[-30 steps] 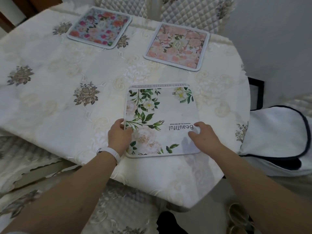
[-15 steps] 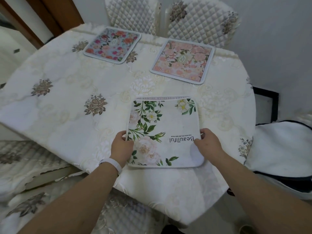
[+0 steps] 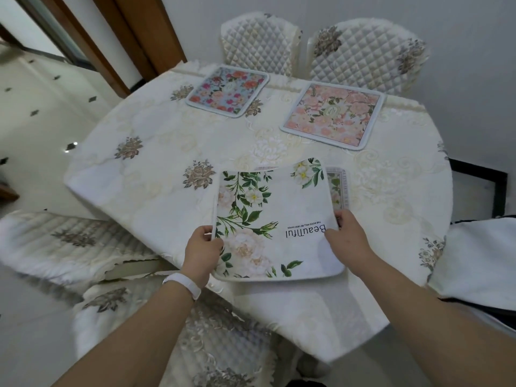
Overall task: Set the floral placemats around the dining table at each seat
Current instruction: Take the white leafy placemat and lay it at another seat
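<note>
Now the dining table (image 3: 156, 169) carries 2 mats at its far side, the peach placemat (image 3: 332, 115) and the blue placemat (image 3: 227, 92). At the near edge the white leafy placemat (image 3: 276, 219), its far edge raised over another mat (image 3: 335, 188), is pinched at either side by your left hand (image 3: 202, 251) and right hand (image 3: 346, 238).

We had only one view, from a wide-angle camera worn on the head, which looked forward and steeply down over the bench (image 3: 156, 152) from its near edge. The near placemat (image 3: 279, 219) sat mid-frame, close below the lens, with the left hand (image 3: 201, 252) and right hand (image 3: 349, 241) at its sides and the arms entering from the bottom corners. Two far chairs (image 3: 363, 51) and the wall (image 3: 460, 37) closed the top.
</note>
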Available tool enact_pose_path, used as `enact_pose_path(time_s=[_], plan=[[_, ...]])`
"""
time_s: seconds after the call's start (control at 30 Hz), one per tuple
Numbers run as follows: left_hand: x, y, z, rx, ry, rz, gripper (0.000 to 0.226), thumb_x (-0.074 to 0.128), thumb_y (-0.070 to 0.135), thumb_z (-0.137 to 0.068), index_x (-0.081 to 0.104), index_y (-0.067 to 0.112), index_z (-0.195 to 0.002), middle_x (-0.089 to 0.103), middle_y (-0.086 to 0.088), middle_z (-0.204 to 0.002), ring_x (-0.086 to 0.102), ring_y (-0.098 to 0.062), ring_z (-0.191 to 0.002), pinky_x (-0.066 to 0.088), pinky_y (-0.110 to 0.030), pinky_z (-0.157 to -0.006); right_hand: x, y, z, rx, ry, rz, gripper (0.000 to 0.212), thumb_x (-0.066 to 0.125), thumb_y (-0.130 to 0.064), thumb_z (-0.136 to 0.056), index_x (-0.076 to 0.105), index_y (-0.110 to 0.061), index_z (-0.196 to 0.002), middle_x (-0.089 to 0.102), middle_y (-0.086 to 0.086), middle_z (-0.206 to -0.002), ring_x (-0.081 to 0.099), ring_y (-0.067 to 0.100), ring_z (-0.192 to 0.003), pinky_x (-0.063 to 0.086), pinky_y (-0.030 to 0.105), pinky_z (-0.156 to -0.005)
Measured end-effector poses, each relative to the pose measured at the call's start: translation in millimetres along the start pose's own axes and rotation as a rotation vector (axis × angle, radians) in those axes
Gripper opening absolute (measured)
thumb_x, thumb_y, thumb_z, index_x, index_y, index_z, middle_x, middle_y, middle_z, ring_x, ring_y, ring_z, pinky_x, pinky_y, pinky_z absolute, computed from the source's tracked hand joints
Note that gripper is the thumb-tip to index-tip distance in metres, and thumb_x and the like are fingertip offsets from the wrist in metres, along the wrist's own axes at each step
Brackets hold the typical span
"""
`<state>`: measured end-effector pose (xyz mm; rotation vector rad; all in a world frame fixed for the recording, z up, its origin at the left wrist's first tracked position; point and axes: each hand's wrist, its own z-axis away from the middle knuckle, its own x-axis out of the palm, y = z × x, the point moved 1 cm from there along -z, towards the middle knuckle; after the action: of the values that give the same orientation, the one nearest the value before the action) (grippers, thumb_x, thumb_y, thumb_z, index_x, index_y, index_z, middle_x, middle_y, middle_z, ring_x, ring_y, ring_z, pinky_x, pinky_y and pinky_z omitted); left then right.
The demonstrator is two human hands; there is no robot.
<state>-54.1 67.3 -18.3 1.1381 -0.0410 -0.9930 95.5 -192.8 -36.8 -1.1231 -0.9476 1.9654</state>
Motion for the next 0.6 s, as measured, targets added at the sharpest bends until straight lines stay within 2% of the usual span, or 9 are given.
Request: enact_pose_path(time_s=[0.2,0.3,0.43,0.53,0.6], plan=[[-59,-13,27,-0.017,0.094,0.127,0.022,0.052,0.003,-0.087,0.056,0.022,-0.097,0.068,-0.011,-0.101,0.067,-0.038,-0.093,0.056,-0.057,-0.078,42,-33,31,-0.064,-0.053,-0.034,0.029,0.054,-0.009,-0.082,0.054,-0.025,-0.106,0.064,-0.008,-0.097,0.061,0.015,-0.087,0.05,0.035,-0.071],[-96,-22,35,-0.009,0.137,0.189,0.022,0.053,0.002,-0.088,0.056,0.021,-0.098,0.069,-0.011,-0.101,0.067,-0.037,-0.093,0.057,-0.055,-0.079,67,-50,48,-0.105,-0.083,-0.02,0.023,0.055,-0.009,-0.086,0.052,-0.022,-0.105,0.061,-0.008,-0.095,0.058,0.01,-0.081,0.045,0.031,-0.064],[-154,-31,46,0.048,0.2,0.228,0.021,0.053,0.002,-0.088,0.059,0.016,-0.104,0.069,-0.007,-0.099,0.068,-0.028,-0.086,0.059,-0.046,-0.074,108,-80,77,-0.162,-0.118,-0.041,0.023,0.055,-0.008,-0.087,0.053,-0.018,-0.107,0.062,-0.005,-0.097,0.06,0.01,-0.082,0.043,0.028,-0.06],[-205,-46,57,0.076,0.238,0.267,0.023,0.054,0.005,-0.088,0.059,0.016,-0.107,0.07,-0.006,-0.1,0.069,-0.03,-0.089,0.058,-0.052,-0.077,141,-108,106,-0.218,-0.132,-0.006,0.021,0.054,-0.008,-0.088,0.05,-0.019,-0.106,0.059,-0.005,-0.094,0.057,0.008,-0.079,0.041,0.027,-0.058],[-240,-63,66,0.082,0.265,0.313,0.022,0.053,0.002,-0.089,0.058,0.016,-0.106,0.069,-0.006,-0.101,0.068,-0.029,-0.09,0.059,-0.049,-0.079,165,-126,128,-0.258,-0.139,0.018,0.021,0.054,-0.009,-0.088,0.05,-0.021,-0.105,0.06,-0.003,-0.096,0.057,0.011,-0.079,0.042,0.028,-0.059]])
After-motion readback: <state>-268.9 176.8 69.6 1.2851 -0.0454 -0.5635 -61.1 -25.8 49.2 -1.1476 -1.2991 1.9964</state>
